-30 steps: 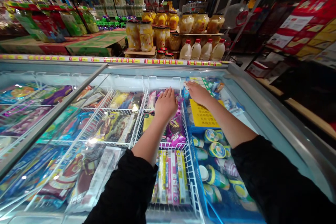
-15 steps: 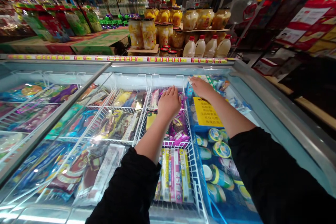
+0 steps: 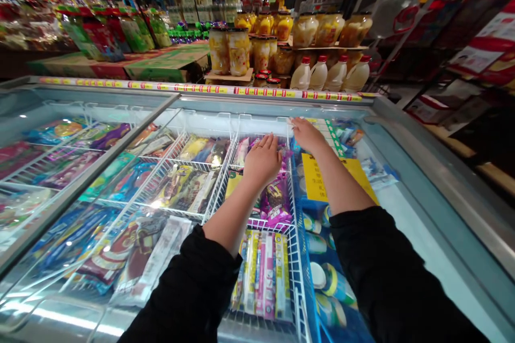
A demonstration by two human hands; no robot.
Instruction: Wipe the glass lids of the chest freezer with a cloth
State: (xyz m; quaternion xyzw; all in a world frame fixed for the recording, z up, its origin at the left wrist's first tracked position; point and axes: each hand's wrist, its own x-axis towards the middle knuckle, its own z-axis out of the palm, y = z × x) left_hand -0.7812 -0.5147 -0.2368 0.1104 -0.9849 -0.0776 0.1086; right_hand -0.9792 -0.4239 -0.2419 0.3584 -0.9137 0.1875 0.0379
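My left hand point(image 3: 263, 162) is stretched out flat, palm down, over the purple ice cream packets point(image 3: 277, 199) in a white wire basket. A ring shows on one finger. Whether the palm touches the packets is hidden. My right hand point(image 3: 308, 135) reaches farther back, at the top corner of the blue section. Its fingers point left and look slightly apart, close to the basket's rear rim. Beside that hand lies a white-and-green card point(image 3: 332, 138). Below the right forearm is a yellow sign with black writing point(image 3: 316, 178), partly covered by the arm.
Wire baskets point(image 3: 295, 273) divide the chest freezer, with long wrapped bars point(image 3: 263, 273) in front and ice cream tubs point(image 3: 340, 285) at right. A metal frame bar point(image 3: 132, 144) crosses the left side. Behind the price-label rail point(image 3: 249, 91) stand jars point(image 3: 237, 51) and white jugs point(image 3: 319, 72).
The view has shifted slightly left, so the scene sits farther right. My right forearm has swung left relative to the freezer, uncovering more of the sign's right side. My left hand stays over the packets.
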